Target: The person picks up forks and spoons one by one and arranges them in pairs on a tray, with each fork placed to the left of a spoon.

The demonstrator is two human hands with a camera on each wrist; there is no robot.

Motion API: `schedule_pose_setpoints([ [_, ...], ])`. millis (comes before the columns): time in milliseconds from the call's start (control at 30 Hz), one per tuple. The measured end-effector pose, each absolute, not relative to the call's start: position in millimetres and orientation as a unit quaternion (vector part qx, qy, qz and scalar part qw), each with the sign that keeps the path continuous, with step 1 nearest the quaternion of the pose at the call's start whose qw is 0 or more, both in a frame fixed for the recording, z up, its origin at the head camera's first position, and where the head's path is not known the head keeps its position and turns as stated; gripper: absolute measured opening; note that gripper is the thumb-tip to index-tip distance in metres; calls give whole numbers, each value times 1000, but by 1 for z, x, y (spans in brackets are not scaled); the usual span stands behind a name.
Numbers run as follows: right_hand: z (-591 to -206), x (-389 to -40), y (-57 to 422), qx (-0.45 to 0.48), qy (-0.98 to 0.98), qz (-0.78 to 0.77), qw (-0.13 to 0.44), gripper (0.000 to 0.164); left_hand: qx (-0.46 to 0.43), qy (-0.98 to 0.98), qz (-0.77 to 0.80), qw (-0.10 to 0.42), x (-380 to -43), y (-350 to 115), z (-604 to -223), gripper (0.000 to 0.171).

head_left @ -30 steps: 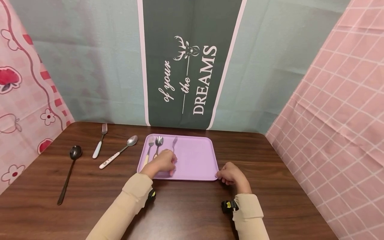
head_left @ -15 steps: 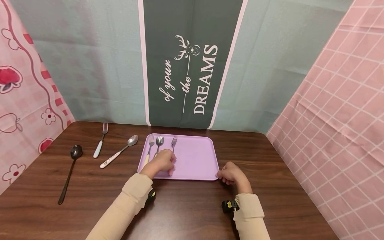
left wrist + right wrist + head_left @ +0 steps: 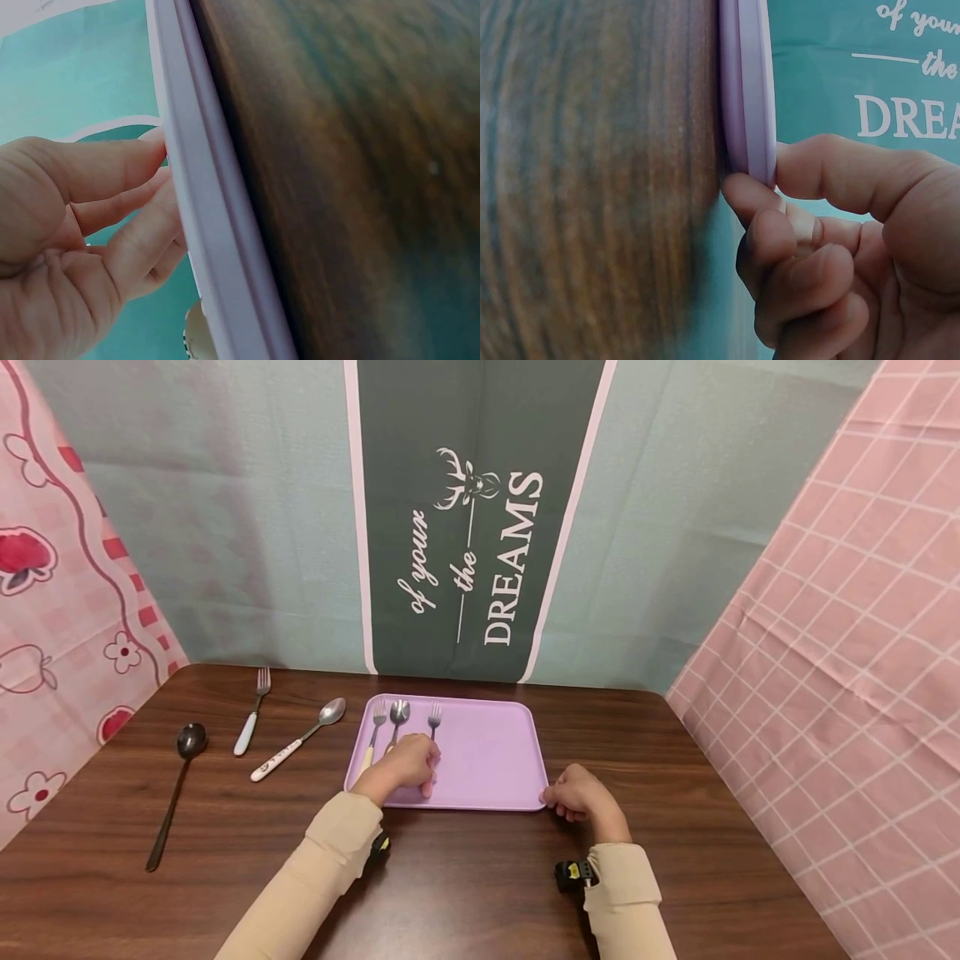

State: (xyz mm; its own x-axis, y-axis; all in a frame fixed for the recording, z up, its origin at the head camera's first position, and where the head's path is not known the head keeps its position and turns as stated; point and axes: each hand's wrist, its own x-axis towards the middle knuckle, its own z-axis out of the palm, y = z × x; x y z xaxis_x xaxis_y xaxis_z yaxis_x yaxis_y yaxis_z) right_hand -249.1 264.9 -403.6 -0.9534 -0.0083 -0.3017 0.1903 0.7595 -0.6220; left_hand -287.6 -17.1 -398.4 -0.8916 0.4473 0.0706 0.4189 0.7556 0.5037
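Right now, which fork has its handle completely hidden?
The rightmost fork: your left hand covers its handle. The yellow-handled fork and blue-handled fork show theirs, at least partly.

2 forearms [image 3: 300, 893] forward, left hand [image 3: 405, 762] palm-down with fingertips low, right hand [image 3: 577, 795] in a thumb-and-finger pinch.

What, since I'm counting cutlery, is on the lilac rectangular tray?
A cream-handled silver metal fork, a silver metal spoon, another silver metal fork. From above, the left hand hides the last fork's handle and anything beneath.
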Motion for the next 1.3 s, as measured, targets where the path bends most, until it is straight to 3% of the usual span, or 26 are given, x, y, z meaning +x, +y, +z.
schedule_pose_setpoints([
  [433, -404, -249, 264, 53, 928, -338, 144, 26, 245, 940, 238, 27, -286, -17, -397, 19],
  [733, -403, -249, 263, 58, 928, -339, 145, 24, 263, 956, 130, -14, -281, -16, -390, 7],
  [1000, -403, -249, 263, 57, 928, -338, 147, 24, 257, 965, 37, -45, -279, -16, -385, 25],
  [1300, -403, -249, 263, 59, 927, -340, 146, 22, 265, 962, 40, -46, -278, -20, -389, 15],
])
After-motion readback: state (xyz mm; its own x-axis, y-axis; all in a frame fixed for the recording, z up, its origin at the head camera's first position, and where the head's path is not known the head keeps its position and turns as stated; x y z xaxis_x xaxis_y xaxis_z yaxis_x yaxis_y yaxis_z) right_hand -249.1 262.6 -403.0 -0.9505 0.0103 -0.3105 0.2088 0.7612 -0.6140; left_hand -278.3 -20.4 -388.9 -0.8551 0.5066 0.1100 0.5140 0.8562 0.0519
